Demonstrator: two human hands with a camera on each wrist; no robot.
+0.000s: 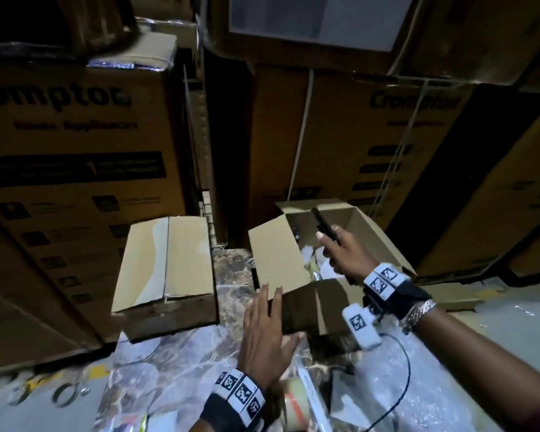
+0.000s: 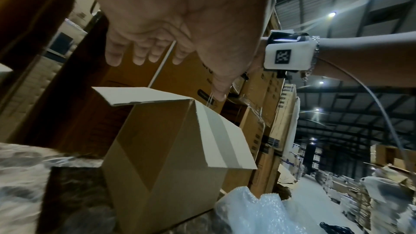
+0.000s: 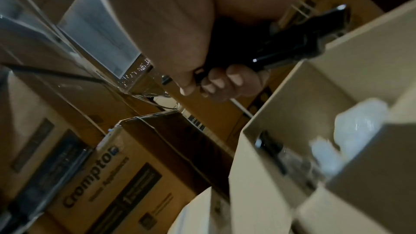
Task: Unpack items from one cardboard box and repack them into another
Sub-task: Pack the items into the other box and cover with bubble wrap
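Note:
An open cardboard box stands on the marble-patterned table, flaps spread, with white plastic-wrapped items inside. My right hand hovers over its opening and grips a slim black object, also seen in the right wrist view as the black object above the open box. My left hand is flat with straight fingers beside the box's near left corner, holding nothing; in the left wrist view the left hand hangs above the box. A second box with flaps folded shut lies to the left.
Tall stacked Crompton cartons wall off the back and left. Bubble wrap, a tape roll and a black cable lie on the table's near side. A narrow strip of table separates the two boxes.

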